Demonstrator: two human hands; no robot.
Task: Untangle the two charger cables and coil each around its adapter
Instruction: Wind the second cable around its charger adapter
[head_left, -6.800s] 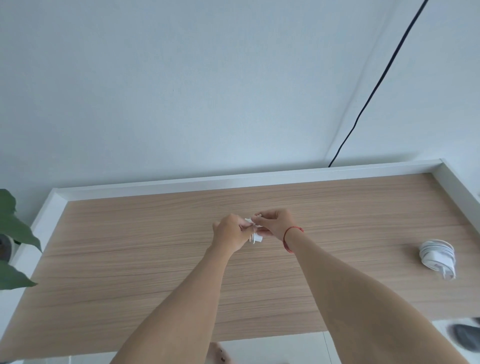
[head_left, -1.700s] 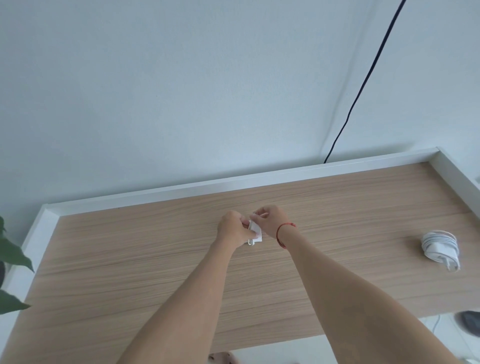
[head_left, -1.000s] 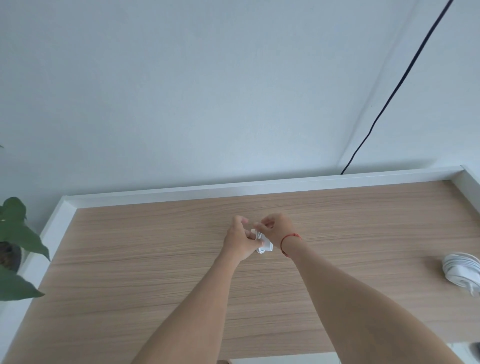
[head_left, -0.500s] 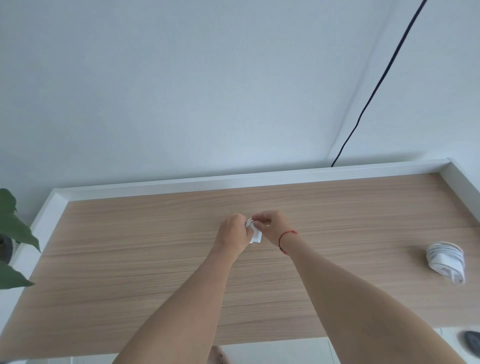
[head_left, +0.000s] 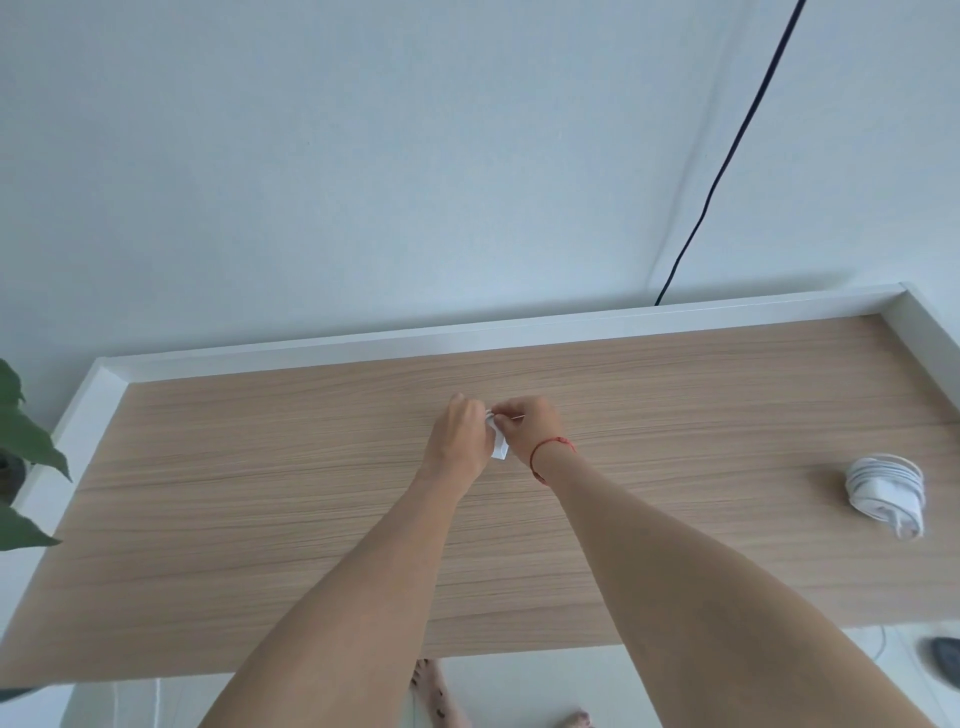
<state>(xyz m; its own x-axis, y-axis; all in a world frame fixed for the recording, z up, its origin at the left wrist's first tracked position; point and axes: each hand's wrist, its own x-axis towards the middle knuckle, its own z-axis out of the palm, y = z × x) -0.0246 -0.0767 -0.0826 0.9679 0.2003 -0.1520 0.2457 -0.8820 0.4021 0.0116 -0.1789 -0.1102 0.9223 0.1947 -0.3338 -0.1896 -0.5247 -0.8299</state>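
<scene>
Head camera: left hand and right hand are both pinched tight on the second adapter over mid-table, its cable mostly hidden by fingers. First charger sits coiled, far right. Risk: ease that pinch and the last turns likely spring loose.

Most of the adapter is buried between the left hand and the right hand. Only a white corner pokes out below, and any cable wound on it is too small to tell. The left fingers curl round it out of sight. A plant is cut by the left edge. A black wire runs off the top and drops behind the table's back rim. A dark thing at the right edge can't be made out.
</scene>
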